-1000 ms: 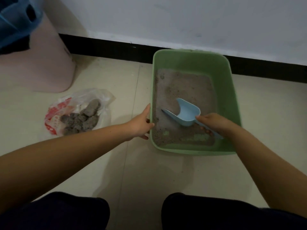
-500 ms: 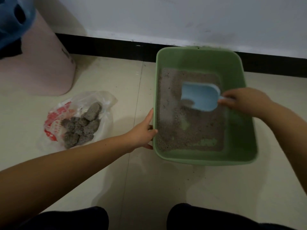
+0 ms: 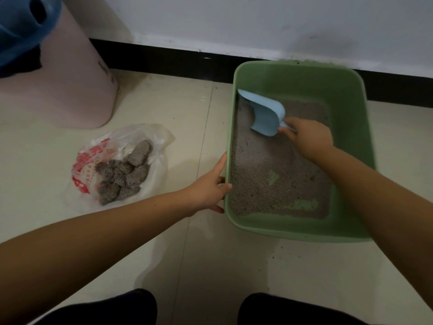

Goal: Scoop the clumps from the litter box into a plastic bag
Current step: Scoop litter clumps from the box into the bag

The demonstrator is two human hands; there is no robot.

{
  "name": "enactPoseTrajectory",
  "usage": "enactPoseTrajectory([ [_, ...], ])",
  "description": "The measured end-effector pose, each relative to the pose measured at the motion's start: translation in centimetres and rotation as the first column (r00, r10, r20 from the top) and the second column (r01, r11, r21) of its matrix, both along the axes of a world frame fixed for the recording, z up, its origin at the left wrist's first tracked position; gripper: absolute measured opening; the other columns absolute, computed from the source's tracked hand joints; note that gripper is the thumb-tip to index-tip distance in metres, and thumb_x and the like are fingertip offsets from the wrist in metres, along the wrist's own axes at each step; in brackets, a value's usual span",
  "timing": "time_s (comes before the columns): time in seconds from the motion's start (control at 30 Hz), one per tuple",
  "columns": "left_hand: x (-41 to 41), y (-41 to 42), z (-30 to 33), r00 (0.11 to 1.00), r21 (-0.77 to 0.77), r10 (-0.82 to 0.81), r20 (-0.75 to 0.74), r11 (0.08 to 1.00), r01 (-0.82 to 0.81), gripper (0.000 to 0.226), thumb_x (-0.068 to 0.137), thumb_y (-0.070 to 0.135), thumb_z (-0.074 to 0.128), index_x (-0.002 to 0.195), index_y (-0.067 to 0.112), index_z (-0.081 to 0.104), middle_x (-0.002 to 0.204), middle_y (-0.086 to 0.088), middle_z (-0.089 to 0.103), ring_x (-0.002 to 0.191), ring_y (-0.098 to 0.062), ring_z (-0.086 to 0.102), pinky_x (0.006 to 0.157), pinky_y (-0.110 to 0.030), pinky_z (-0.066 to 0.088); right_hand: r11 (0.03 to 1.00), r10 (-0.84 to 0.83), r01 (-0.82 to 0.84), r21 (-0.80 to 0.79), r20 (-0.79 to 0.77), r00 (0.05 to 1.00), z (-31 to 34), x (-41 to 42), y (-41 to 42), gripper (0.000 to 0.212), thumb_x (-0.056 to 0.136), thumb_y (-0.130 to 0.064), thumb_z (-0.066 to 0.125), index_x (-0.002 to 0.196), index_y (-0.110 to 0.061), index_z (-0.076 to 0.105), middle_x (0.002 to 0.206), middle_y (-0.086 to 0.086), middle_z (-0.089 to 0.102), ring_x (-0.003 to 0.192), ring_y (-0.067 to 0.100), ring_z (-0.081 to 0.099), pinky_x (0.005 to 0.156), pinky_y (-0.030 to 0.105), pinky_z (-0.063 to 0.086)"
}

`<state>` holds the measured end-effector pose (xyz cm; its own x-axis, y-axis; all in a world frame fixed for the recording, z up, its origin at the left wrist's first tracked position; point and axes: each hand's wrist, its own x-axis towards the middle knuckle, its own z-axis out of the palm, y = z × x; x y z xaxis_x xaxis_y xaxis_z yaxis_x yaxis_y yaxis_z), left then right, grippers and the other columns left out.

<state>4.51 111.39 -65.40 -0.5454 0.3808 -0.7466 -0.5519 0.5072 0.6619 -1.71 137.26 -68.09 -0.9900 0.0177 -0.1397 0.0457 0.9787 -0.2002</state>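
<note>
A green litter box (image 3: 351, 221) stands on the tiled floor by the wall, holding a thin layer of grey litter (image 3: 269, 165) with bare green patches. My right hand (image 3: 307, 134) grips the handle of a light blue scoop (image 3: 264, 113), whose front edge points into the box's far left corner. My left hand (image 3: 210, 186) holds the box's left rim, thumb hooked over the edge. To the left lies an open clear plastic bag (image 3: 150, 137) with red print, and several grey clumps (image 3: 126, 174) sit in it.
A pink bin (image 3: 70, 90) stands at the far left with a blue object (image 3: 21, 26) above it. A black baseboard (image 3: 164, 59) runs along the white wall behind the box. My dark-clothed knees (image 3: 293, 310) are at the bottom edge.
My right hand has carried the scoop from the box's near side to its far left corner. My left hand stays on the rim. The view has shifted slightly.
</note>
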Motion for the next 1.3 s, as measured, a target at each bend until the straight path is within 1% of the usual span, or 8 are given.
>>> enactPoseTrajectory([
  [0.27, 0.0, -0.1, 0.1, 1.0, 0.023, 0.0, 0.006, 1.0, 0.0, 0.075, 0.099, 0.012, 0.042, 0.142, 0.055, -0.001, 0.137, -0.008, 0.05, 0.109, -0.026, 0.06, 0.078, -0.044, 0.058, 0.907, -0.127, 0.16, -0.389, 0.109, 0.986, -0.8, 4.7, 1.9, 0.032, 0.094, -0.042, 0.047, 0.111, -0.019, 0.062, 0.078, -0.006, 0.058, 0.068, 0.014, 0.05, 0.061, 0.028, 0.038],
  [0.33, 0.0, -0.1, 0.1, 1.0, 0.02, -0.001, 0.011, 1.0, 0.001, 0.075, 0.098, 0.013, 0.043, 0.141, 0.056, -0.001, 0.14, -0.01, 0.047, 0.112, -0.027, 0.059, 0.078, -0.045, 0.058, 0.94, -0.136, 0.148, -0.308, 0.062, 0.989, -0.7, 5.6, 2.5, 0.03, 0.094, -0.04, 0.048, 0.11, -0.02, 0.063, 0.084, -0.001, 0.063, 0.071, 0.016, 0.052, 0.061, 0.028, 0.038],
  [0.4, -0.1, -0.1, 0.0, 1.0, 0.021, 0.002, 0.02, 1.0, -0.003, 0.075, 0.098, 0.013, 0.043, 0.141, 0.055, -0.001, 0.141, -0.01, 0.045, 0.115, -0.029, 0.057, 0.079, -0.045, 0.057, 0.998, -0.058, 0.055, -0.031, -0.089, 0.994, -0.3, 5.9, 3.5, 0.033, 0.093, -0.041, 0.048, 0.109, -0.016, 0.065, 0.09, 0.008, 0.067, 0.076, 0.025, 0.058, 0.061, 0.031, 0.043],
  [0.47, -0.1, -0.1, 0.0, 1.0, 0.022, 0.008, 0.027, 1.0, -0.009, 0.075, 0.099, 0.012, 0.043, 0.142, 0.054, -0.002, 0.142, -0.01, 0.045, 0.116, -0.029, 0.056, 0.08, -0.046, 0.057, 0.982, 0.046, -0.01, 0.189, -0.188, 0.981, 0.2, 6.0, 4.5, 0.035, 0.093, -0.039, 0.049, 0.105, -0.011, 0.066, 0.087, 0.015, 0.066, 0.076, 0.032, 0.061, 0.059, 0.033, 0.046],
  [0.53, -0.1, -0.1, -0.1, 1.0, 0.02, 0.011, 0.028, 1.0, -0.011, 0.075, 0.099, 0.012, 0.043, 0.142, 0.054, -0.002, 0.142, -0.01, 0.045, 0.115, -0.029, 0.057, 0.08, -0.046, 0.057, 0.969, 0.05, 0.01, 0.248, -0.235, 0.971, 1.2, 5.7, 5.1, 0.032, 0.093, -0.034, 0.051, 0.103, -0.007, 0.065, 0.084, 0.019, 0.064, 0.073, 0.035, 0.06, 0.056, 0.033, 0.042],
  [0.83, -0.1, 0.0, 0.1, 1.0, 0.016, 0.001, 0.019, 1.0, -0.001, 0.075, 0.099, 0.012, 0.041, 0.142, 0.054, -0.003, 0.141, -0.011, 0.046, 0.113, -0.028, 0.058, 0.08, -0.046, 0.057, 0.966, 0.073, -0.002, 0.258, -0.267, 0.961, 2.9, 5.1, 6.0, 0.034, 0.094, -0.037, 0.049, 0.102, -0.008, 0.066, 0.08, 0.018, 0.063, 0.072, 0.034, 0.059, 0.056, 0.03, 0.035],
  [1.07, 0.0, 0.0, 0.3, 1.0, 0.017, 0.012, 0.023, 1.0, -0.012, 0.074, 0.099, 0.011, 0.04, 0.144, 0.051, -0.004, 0.14, -0.01, 0.047, 0.111, -0.028, 0.059, 0.08, -0.045, 0.057, 0.988, 0.062, -0.033, 0.154, -0.183, 0.981, 1.3, 4.7, 4.7, 0.036, 0.093, -0.043, 0.049, 0.105, -0.015, 0.066, 0.086, 0.013, 0.067, 0.078, 0.031, 0.062, 0.062, 0.036, 0.05],
  [1.3, 0.0, 0.0, 0.3, 1.0, 0.012, 0.002, 0.019, 1.0, -0.002, 0.075, 0.099, 0.013, 0.041, 0.143, 0.051, -0.005, 0.14, -0.009, 0.047, 0.109, -0.027, 0.06, 0.082, -0.046, 0.056, 1.0, 0.005, -0.006, -0.008, -0.066, 0.998, 0.5, 5.2, 3.0, 0.036, 0.092, -0.043, 0.05, 0.115, -0.019, 0.065, 0.094, 0.011, 0.07, 0.082, 0.029, 0.063, 0.065, 0.032, 0.046],
])
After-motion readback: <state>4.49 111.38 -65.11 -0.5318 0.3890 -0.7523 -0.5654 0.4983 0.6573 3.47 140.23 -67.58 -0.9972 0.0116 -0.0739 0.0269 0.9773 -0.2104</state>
